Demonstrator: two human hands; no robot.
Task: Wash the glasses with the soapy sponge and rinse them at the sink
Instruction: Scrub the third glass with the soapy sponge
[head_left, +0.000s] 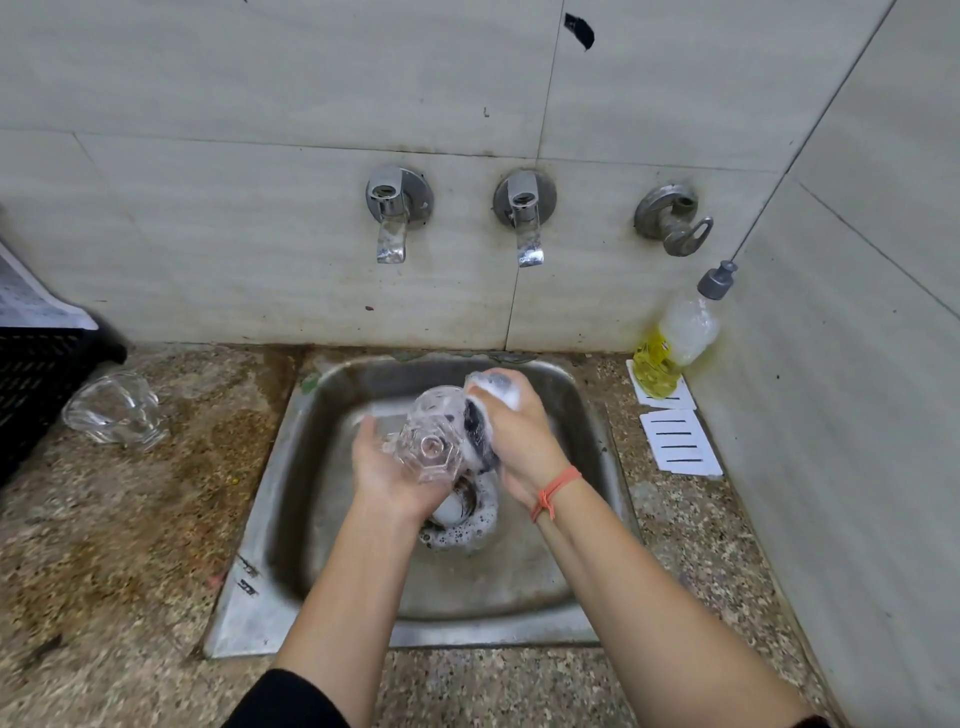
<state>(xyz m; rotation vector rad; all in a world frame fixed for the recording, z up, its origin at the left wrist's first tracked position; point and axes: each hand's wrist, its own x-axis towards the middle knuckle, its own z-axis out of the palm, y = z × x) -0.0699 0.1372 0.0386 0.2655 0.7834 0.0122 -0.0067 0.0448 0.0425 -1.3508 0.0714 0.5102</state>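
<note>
Hands are working above the steel sink (249, 582), which is sitting recessed in the speckled stone bench (104, 545). The left hand (387, 473) is cupping a clear faceted glass (434, 436) from below over the middle of the sink, fingers partly curled about its body; the glass is lying tilted, with its thick base facing the camera. The right hand (514, 431), an orange band (556, 491) circling its wrist, is closing firmly around a dark soapy sponge (480, 431) and pressing it against the right side of the glass; white foam is showing at the fingertips. More foam (467, 525) is collecting around the drain at the bottom of the sink, directly under the hands.

A second glass (114, 410) is lying on its side on the bench, well to the left of the sink, beside a black crate (31, 384). Two chrome taps (389, 218) (524, 218) are projecting from the tiled wall above the sink, and a valve (672, 218) is sitting to their right. A bottle of yellow dish liquid (675, 343) is standing at the far right corner behind the sink, with white striped cards (680, 441) lying on the bench just right of the sink.
</note>
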